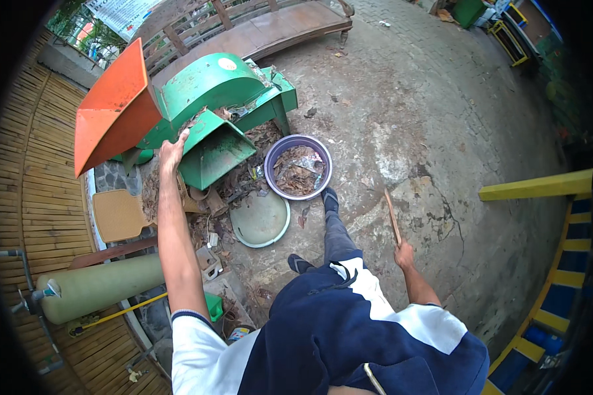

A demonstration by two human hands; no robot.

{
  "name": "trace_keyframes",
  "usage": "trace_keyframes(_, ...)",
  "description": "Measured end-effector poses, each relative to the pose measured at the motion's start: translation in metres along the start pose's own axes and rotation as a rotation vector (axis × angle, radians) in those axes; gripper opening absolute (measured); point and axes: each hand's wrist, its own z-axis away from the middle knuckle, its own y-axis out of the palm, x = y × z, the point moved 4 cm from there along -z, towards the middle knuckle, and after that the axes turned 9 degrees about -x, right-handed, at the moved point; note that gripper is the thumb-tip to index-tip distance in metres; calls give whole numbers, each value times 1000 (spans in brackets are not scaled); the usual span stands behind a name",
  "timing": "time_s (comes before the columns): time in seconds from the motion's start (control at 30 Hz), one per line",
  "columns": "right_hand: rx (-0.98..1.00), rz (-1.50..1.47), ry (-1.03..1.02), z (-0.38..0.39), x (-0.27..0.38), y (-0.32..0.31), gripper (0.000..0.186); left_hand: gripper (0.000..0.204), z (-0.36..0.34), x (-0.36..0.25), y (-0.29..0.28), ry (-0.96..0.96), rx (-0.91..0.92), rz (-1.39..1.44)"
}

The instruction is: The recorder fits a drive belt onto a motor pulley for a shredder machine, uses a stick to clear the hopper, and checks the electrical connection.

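Observation:
My left hand [172, 152] is at the outer edge of the green metal chute [207, 158], its fingers closed on the rim and partly hidden. This chute belongs to a green shredder-like machine [211, 82] with a flared orange hopper [117, 108]. Dry leaf bits lie on top of the machine. Out to the right, my right hand [404, 255] is closed round a thin wooden stick [393, 217], which points away from me. Between my hands stands a purple tub [269, 172] with dry leaves and some shiny wrapper scraps in it.
Beside the tub lies a round greenish lid [260, 220]. A pale green cylindrical tank [105, 289] and a bamboo wall [43, 164] flank the left. Behind the machine is a wooden bench [263, 29]. A yellow beam [537, 185] juts in from the right. The concrete floor [441, 145] is cracked.

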Motion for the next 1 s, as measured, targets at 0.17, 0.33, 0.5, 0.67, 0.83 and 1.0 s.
trace_keyframes(0.17, 116, 28, 63, -41, 6, -9, 33, 114, -111, 32, 97, -207, 162, 58)
trace_keyframes(0.33, 131, 15, 49, -133, 32, -49, 34, 113, -102, -28, 137, -533, 74, -245)
trace_keyframes(0.5, -6, -6, -142, -273, 97, -107, 32, 88, -80, -83, 132, -554, -84, -409)
trace_keyframes(0.67, -146, -110, -207, -382, 168, -171, 31, 55, -77, -104, 134, -458, -181, -433)
trace_keyframes(0.83, -208, -152, -237, -420, 191, -187, 30, 30, -69, -116, 153, -148, -344, -606)
trace_keyframes(1.0, -19, -27, -297, -401, 190, -163, 33, 20, -57, -134, 151, 28, -381, -468)
